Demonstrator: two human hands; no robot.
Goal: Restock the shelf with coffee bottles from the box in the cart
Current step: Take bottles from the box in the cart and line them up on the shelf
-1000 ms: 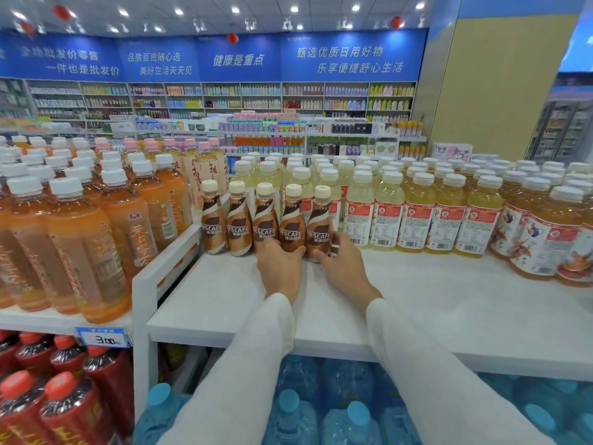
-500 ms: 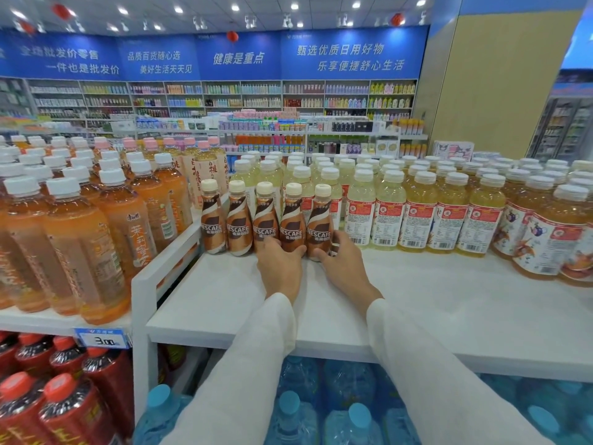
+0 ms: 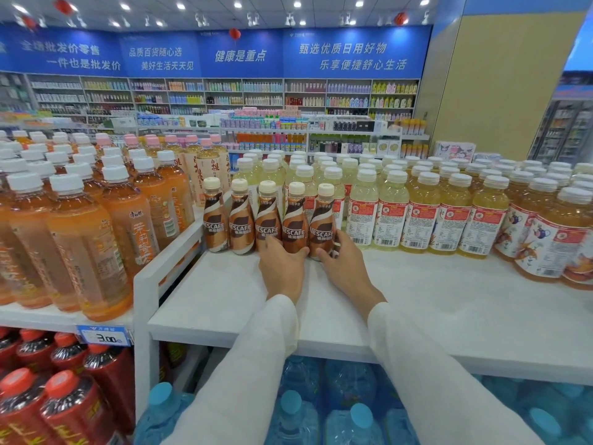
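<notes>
Coffee bottles [image 3: 268,220], five brown-and-cream ones with cream caps, stand upright in a tight row toward the back-left of the white shelf [image 3: 224,300], and both hands are on them. Starting closest to me: under the shelf's front edge sit water jugs [image 3: 361,412] with blue caps, and down to the left red-capped bottles [image 3: 64,409] below a price tag [image 3: 104,337]. Two white sleeves [image 3: 244,380] reach forward over the bare front part of the shelf. The left hand [image 3: 282,271] has its grip low on the row, fingers curled about the feet of the third and fourth bottles from the left, thumb tip showing to the right of the fourth. The right hand [image 3: 343,268] sits just beside it, its grip closed round the foot of the fifth, rightmost bottle, thumb in front and fingers wrapped round the right side. Left of the row, on a neighbouring shelf, orange drinks [image 3: 86,245] with white caps crowd together; right of it and behind run ranks of pale yellow drinks [image 3: 391,220]. Far off, wall shelving [image 3: 224,97] stands under a blue banner [image 3: 240,54]
</notes>
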